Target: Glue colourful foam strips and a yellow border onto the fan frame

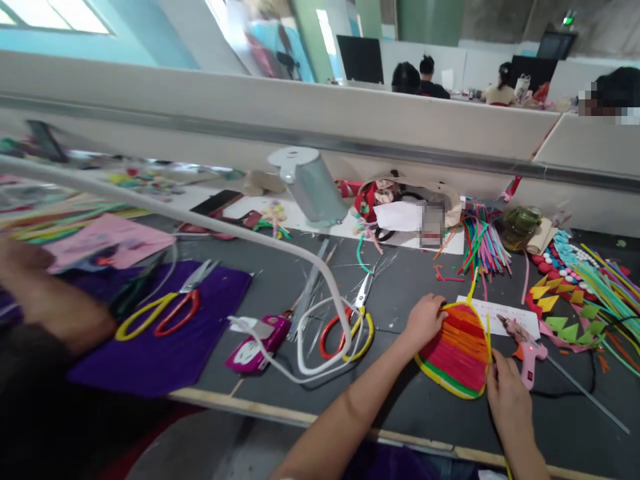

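Observation:
A flat rounded piece (457, 347) with orange, red, pink and green stripes and a yellow rim is held just above the dark table at right of centre. My left hand (426, 321) grips its upper left edge with bent fingers. At the right edge my right hand (507, 383) pinches the rim, where a yellow strip (489, 333) runs along it; the fingertips are partly hidden. A yellow stem sticks up from the top. Just right of my right hand lies a pink glue gun (531, 357).
Scissors (359, 320), a white cable (333, 287) and a magenta device (257, 347) lie left of my arms. Coloured stems (483, 243), a green jar (520, 227) and a basket (450, 197) stand behind. Another person's arm (60, 300) reaches over purple cloth (165, 360).

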A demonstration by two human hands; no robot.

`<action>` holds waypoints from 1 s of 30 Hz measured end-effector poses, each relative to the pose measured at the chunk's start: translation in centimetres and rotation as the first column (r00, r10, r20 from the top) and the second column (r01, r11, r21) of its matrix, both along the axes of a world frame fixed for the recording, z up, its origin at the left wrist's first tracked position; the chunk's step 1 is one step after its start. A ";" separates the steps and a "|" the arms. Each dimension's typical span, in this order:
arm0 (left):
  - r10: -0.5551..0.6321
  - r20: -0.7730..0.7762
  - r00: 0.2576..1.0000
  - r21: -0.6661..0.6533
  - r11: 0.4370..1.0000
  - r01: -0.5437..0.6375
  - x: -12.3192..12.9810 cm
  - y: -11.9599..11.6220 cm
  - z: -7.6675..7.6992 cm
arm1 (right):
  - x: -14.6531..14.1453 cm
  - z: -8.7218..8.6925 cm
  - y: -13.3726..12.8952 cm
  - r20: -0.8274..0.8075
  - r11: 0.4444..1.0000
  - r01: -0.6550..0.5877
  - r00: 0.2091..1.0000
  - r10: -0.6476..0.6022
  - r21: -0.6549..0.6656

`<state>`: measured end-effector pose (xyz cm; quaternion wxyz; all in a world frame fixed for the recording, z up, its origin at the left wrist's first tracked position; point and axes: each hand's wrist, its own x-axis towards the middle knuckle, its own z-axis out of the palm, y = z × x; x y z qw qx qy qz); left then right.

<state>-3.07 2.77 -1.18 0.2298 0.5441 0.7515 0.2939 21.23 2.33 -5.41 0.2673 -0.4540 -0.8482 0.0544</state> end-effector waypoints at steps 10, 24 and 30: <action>0.113 0.679 0.725 0.044 0.980 -0.194 -2.3 -2.6 -2.3 | -0.7 2.2 -0.4 -0.331 0.985 -0.027 0.943 -0.032 -0.171; 0.094 0.990 0.108 -0.052 0.937 -0.345 -2.6 -7.3 -1.2 | -6.2 6.6 0.9 -0.706 0.483 -0.515 0.519 -0.482 -0.708; 0.041 0.996 0.075 -0.014 0.946 -0.322 -2.4 -9.6 -0.2 | -6.4 5.3 0.9 -0.708 0.493 -0.510 0.473 -0.524 -0.705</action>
